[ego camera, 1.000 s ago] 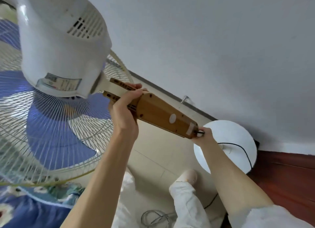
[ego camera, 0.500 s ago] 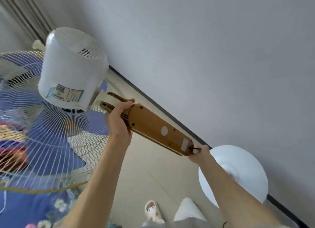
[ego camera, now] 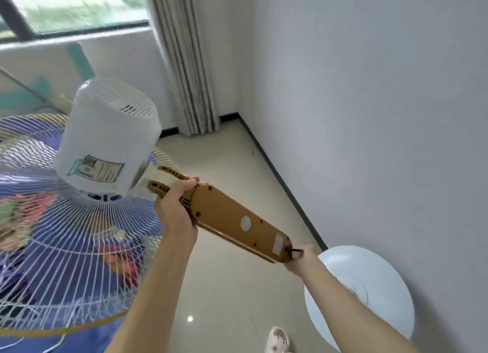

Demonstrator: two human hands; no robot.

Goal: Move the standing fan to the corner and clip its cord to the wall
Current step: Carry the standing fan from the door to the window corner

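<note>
I hold the standing fan from above and behind. Its white motor housing (ego camera: 108,139) and wire grille with blue blades (ego camera: 60,236) fill the left. My left hand (ego camera: 177,207) is shut on the top of the tan control column (ego camera: 232,220). My right hand (ego camera: 301,257) grips the pole just under the column's lower end, where a black cord stub leaves the column. The round white base (ego camera: 369,289) shows at lower right beside the wall. The rest of the cord is hidden.
The room corner (ego camera: 237,114) lies ahead, where the white right wall (ego camera: 369,115) with black skirting meets the window wall. A grey curtain (ego camera: 182,62) hangs left of the corner. Beige tiled floor (ego camera: 237,168) stretches between. My slippered foot (ego camera: 277,339) is at the bottom.
The view has lifted and turned toward the corner, with the window and curtain now in sight. The fan has moved along the wall with both hands keeping the same grip.
</note>
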